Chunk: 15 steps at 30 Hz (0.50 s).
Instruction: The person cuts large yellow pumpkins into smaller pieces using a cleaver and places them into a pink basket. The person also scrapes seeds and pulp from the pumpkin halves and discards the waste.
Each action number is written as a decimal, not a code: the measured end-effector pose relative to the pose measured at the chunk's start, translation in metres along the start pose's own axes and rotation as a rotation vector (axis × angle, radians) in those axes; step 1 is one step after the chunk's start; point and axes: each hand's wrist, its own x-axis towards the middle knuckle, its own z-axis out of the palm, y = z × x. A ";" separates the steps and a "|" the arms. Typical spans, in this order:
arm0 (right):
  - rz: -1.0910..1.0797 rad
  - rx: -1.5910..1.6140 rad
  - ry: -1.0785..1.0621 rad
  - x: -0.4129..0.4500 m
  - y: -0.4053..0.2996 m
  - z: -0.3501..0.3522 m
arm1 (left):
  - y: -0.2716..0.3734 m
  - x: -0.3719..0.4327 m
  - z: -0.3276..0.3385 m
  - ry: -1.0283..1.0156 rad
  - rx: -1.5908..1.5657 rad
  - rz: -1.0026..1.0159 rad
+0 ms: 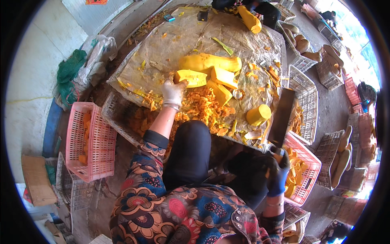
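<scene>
My left hand (173,91), in a white glove, grips a cut piece of peeled yellow squash (192,78) on the table covering. Off the table's right corner, my right hand (278,161) wears a dark and blue glove and holds a broad-bladed cleaver (281,119) by its handle, blade pointing away from me. A long peeled squash (210,62) lies beyond the cut piece. Two more cut pieces (225,77) rest beside it, next to a heap of orange squash pulp (204,105). A short squash stub (259,115) stands near the right edge.
A small round metal object (238,94) lies among peel scraps. Pink crates (103,146) holding squash pieces flank me left and right. White crates (304,88) line the table's right side. Across the table, another person (271,13) sits near a peeled squash (249,19).
</scene>
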 end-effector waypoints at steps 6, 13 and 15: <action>0.021 -0.034 -0.537 0.013 0.010 0.064 | 0.055 -0.041 0.033 -0.095 0.011 -0.080; 0.069 0.045 -0.648 0.014 0.015 0.082 | 0.067 -0.048 0.011 -0.110 0.021 0.148; 0.259 0.208 -0.577 0.013 0.012 0.077 | 0.077 -0.047 -0.009 -0.106 -0.077 0.038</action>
